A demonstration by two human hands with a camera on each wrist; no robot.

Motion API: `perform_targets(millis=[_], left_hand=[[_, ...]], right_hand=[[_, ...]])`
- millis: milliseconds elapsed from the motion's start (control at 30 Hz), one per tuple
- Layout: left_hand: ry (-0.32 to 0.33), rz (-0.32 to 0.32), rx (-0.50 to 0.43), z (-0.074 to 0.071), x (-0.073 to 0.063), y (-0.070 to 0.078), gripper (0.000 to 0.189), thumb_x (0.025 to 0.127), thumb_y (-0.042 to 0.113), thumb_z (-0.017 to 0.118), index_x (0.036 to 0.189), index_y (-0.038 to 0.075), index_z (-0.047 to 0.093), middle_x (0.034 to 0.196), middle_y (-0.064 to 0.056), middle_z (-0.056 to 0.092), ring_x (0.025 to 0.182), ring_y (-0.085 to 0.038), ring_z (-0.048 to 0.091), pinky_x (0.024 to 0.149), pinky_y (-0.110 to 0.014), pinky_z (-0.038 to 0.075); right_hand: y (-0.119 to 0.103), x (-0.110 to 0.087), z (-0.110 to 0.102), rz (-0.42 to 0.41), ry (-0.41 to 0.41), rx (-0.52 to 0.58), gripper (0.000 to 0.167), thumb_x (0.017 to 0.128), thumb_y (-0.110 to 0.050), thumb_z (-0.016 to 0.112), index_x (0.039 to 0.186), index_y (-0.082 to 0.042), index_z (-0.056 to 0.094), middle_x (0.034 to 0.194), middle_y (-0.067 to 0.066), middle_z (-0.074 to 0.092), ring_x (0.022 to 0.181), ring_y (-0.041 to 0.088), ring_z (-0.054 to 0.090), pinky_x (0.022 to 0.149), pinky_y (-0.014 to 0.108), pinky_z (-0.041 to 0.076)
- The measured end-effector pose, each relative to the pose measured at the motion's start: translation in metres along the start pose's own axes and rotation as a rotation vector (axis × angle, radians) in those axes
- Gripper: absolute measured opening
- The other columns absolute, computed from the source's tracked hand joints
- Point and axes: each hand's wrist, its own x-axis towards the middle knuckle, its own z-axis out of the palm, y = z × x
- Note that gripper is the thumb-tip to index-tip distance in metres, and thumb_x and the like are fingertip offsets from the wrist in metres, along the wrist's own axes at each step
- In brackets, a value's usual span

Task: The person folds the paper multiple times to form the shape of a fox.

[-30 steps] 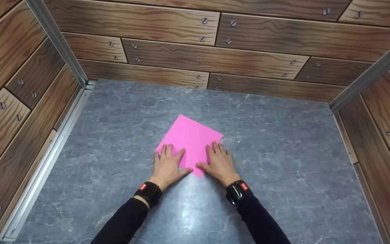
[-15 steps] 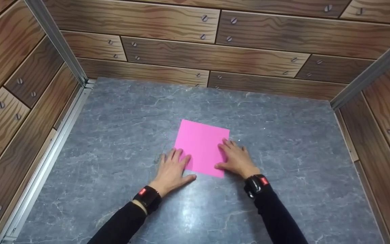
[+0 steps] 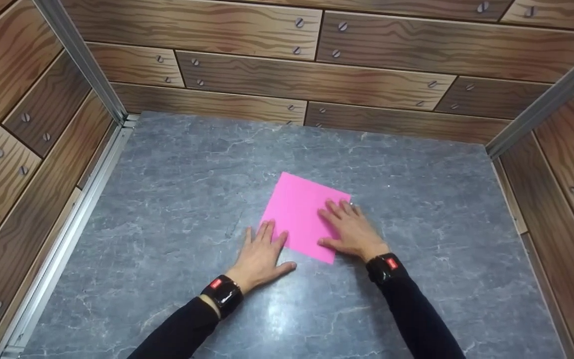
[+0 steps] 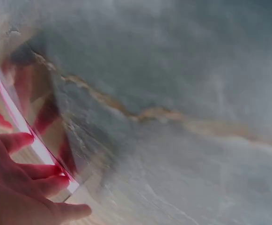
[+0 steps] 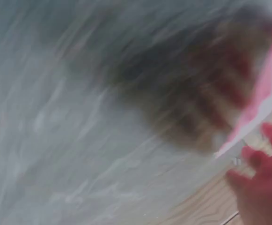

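A square sheet of pink paper [image 3: 297,214] lies flat and turned at an angle on the grey marbled table. My left hand [image 3: 259,257] has its fingers spread, with the fingertips on the paper's lower left corner and the thumb on the bare tabletop. On the other side, my right hand [image 3: 352,227] rests its spread fingers over the paper's right edge, covering part of it. In the left wrist view the paper [image 4: 37,140] shows as a thin bright strip under the left fingers [image 4: 42,176]. The right wrist view is blurred; the right hand [image 5: 267,178] appears beside the paper's edge [image 5: 262,93].
The grey marbled tabletop [image 3: 192,164] stretches around the paper on all sides. Wood-patterned panels [image 3: 247,75] wall it in at the back, left and right, with metal corner posts [image 3: 80,60]. A black band [image 3: 222,295] sits on each wrist.
The paper has shifted to the right and turned, first clockwise, then slightly back. Both hands have moved right, the right hand farther; the left now covers only a corner.
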Motion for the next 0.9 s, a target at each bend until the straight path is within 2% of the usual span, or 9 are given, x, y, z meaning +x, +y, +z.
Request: perform_targets(millis=[100,333,633,800,900], left_hand=[[-0.009,0.004,0.029,0.000,0.001,0.003,0.091,0.095,0.075,0.047,0.159,0.011,0.040,0.164,-0.031,0.022,0.152,-0.046,0.023,0.122,-0.065,0.014],[0.011,-0.009,0.057,-0.001,0.006,0.005,0.087,0.098,0.074,0.044,0.154,0.008,0.047,0.161,-0.033,0.030,0.149,-0.046,0.031,0.123,-0.059,0.022],[0.032,-0.075,0.093,-0.004,0.016,0.006,0.084,0.096,0.075,0.046,0.143,0.005,0.056,0.161,-0.029,0.033,0.149,-0.043,0.033,0.119,-0.068,0.024],[0.024,-0.086,0.045,-0.007,0.023,0.006,0.080,0.096,0.071,0.053,0.138,0.002,0.056,0.162,-0.030,0.031,0.149,-0.044,0.031,0.120,-0.066,0.023],[0.011,-0.084,-0.001,-0.007,0.028,0.005,0.087,0.091,0.068,0.064,0.142,-0.001,0.052,0.162,-0.031,0.030,0.149,-0.046,0.031,0.122,-0.061,0.024]], right_hand=[[0.008,0.004,0.002,-0.045,-0.004,0.017,0.082,0.095,-0.063,0.062,0.161,-0.019,0.040,0.170,0.014,0.022,0.154,0.048,0.016,0.123,0.066,0.012],[0.011,0.006,0.007,-0.030,0.012,0.021,0.082,0.095,-0.065,0.059,0.160,-0.018,0.041,0.169,0.016,0.023,0.152,0.050,0.018,0.123,0.064,0.015],[-0.015,-0.009,0.021,0.103,0.028,-0.014,0.082,0.099,-0.064,0.053,0.162,-0.015,0.035,0.169,0.022,0.019,0.150,0.058,0.014,0.121,0.069,0.013],[-0.033,-0.014,0.025,0.183,0.019,-0.056,0.082,0.101,-0.064,0.050,0.163,-0.013,0.031,0.168,0.027,0.017,0.147,0.062,0.016,0.120,0.070,0.015],[-0.043,-0.019,0.024,0.238,0.011,-0.056,0.085,0.099,-0.064,0.054,0.163,-0.012,0.032,0.166,0.029,0.019,0.144,0.064,0.021,0.117,0.072,0.022]])
